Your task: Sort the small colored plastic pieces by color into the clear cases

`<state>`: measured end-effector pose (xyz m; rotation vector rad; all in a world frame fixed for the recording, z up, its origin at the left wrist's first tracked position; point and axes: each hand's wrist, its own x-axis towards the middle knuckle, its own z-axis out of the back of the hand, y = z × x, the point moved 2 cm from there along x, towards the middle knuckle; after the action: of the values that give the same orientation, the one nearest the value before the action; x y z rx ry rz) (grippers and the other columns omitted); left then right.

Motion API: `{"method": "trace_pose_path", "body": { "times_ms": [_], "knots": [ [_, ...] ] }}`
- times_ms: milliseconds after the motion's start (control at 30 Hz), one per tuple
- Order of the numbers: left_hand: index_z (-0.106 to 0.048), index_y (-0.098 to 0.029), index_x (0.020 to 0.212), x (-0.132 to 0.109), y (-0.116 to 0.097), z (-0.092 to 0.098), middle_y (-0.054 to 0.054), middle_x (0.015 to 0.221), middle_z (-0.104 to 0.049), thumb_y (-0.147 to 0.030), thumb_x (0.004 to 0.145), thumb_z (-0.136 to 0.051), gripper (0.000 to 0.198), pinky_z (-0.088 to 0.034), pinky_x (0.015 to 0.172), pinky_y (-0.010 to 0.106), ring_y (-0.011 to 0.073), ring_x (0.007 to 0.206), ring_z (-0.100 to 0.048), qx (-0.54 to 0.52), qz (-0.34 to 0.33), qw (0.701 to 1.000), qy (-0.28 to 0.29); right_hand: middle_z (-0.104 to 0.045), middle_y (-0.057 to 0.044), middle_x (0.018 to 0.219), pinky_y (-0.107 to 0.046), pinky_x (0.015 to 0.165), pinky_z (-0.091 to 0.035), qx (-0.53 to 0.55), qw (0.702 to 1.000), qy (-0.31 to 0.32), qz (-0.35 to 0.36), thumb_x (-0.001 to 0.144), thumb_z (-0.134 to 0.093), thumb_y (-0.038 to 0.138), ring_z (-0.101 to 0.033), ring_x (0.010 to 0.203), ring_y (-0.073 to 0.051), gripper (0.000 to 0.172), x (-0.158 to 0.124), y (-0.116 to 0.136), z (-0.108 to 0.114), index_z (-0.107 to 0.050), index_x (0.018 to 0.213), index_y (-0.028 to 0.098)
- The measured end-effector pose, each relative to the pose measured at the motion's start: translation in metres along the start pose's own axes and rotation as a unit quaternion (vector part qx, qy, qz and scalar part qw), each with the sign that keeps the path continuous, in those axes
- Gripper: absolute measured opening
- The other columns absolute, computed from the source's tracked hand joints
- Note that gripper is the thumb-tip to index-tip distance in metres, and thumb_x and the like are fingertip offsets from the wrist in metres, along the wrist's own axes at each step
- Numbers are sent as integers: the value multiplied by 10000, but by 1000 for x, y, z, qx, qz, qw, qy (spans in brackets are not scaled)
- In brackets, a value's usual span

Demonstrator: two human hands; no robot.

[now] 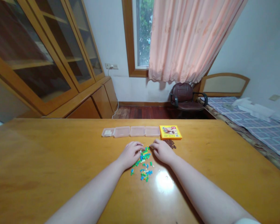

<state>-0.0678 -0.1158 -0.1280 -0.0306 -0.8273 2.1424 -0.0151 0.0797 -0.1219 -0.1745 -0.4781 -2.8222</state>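
Small green, blue, yellow and white toy bricks (144, 155) lie in a loose heap on the wooden table, with a smaller cluster (146, 174) nearer to me. On the heap's left edge rests my left hand (131, 154), its fingers curved over the bricks and partly apart. My right hand (162, 151) is at the upper right of the heap, index finger reaching to the topmost pieces. I see nothing held in either hand, though the undersides of the fingers are hidden. Just beyond my right hand lies a pile of small brown pieces (170, 143), partly covered by it.
Beyond the hands stand several clear plastic trays (137, 131) in a row, the leftmost containing something pale. A yellow box (170, 132) adjoins them on the right. Past the table (60, 174) are a glass-fronted cabinet (67, 59), an office chair (185, 96) and a bed (252, 121).
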Motion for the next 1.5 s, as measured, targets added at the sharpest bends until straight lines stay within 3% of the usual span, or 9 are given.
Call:
{"method": "trace_pose_path", "body": {
  "times_ms": [133, 333, 567, 733, 867, 1200, 1333, 1500],
  "knots": [
    [-706, -238, 927, -1, 4, -2, 57, 1018, -644, -132, 792, -487, 278, -432, 956, 387, 227, 1015, -565, -32, 30, 999, -16, -617, -63, 1065, -296, 859, -427, 10, 1000, -21, 18, 868, -461, 117, -577, 928, -188, 414, 0, 1, -1, -621, 1225, 248],
    [-690, -257, 1027, -5, -2, -2, 53, 1171, -605, -121, 783, -504, 335, -403, 1012, 429, 238, 1125, -518, 9, 21, 1000, -1, -629, -52, 923, -300, 847, -420, 64, 997, -20, 30, 797, -506, 76, -569, 894, -178, 291, -2, -3, -3, -707, 978, 184],
    [-665, -264, 1110, -9, -2, 4, 59, 1295, -545, -127, 808, -512, 365, -360, 1072, 461, 248, 1225, -466, 28, 43, 999, 12, -595, -67, 1037, -373, 890, -383, 28, 997, -45, 48, 832, -543, 146, -502, 967, -211, 353, -3, 2, -4, -687, 1129, 270],
    [-673, -266, 1102, -9, -3, 6, 61, 1317, -532, -142, 821, -521, 343, -344, 1095, 452, 243, 1256, -449, 17, 43, 999, 27, -582, -86, 1129, -411, 944, -356, -7, 998, -68, 18, 837, -562, 163, -457, 1035, -242, 368, -2, -1, -6, -675, 1162, 291],
    [-660, -310, 1157, -10, -2, 4, 58, 1387, -485, -205, 848, -542, 347, -267, 1122, 534, 287, 1327, -370, 56, 41, 996, 62, -575, -81, 1180, -410, 967, -352, -5, 997, -59, 45, 842, -557, 161, -451, 1071, -241, 366, -3, -1, -8, -677, 1156, 306],
    [-539, -281, 1324, -9, 5, -2, 92, 1483, -384, -283, 893, -516, 431, -184, 1140, 568, 310, 1395, -273, 94, 73, 989, 85, -604, -99, 1194, -404, 1002, -362, 3, 997, -82, 15, 899, -488, 173, -478, 1098, -234, 345, 1, -7, -13, -626, 1214, 198],
    [-602, -244, 1242, -8, 5, 2, 90, 1428, -456, -263, 900, -493, 359, -235, 1140, 525, 278, 1347, -362, 81, 74, 993, 48, -643, -88, 1084, -363, 961, -398, 25, 996, -71, 44, 894, -500, 172, -526, 1023, -207, 293, 0, -2, -8, -650, 1146, 184],
    [-669, -259, 1127, -7, 3, 4, 74, 1369, -517, -257, 892, -496, 292, -273, 1124, 529, 283, 1320, -397, 80, 66, 994, 32, -641, -89, 1122, -368, 978, -391, 17, 996, -66, 48, 891, -506, 178, -527, 1051, -214, 302, 0, -1, -7, -651, 1155, 181]
  ]
}}
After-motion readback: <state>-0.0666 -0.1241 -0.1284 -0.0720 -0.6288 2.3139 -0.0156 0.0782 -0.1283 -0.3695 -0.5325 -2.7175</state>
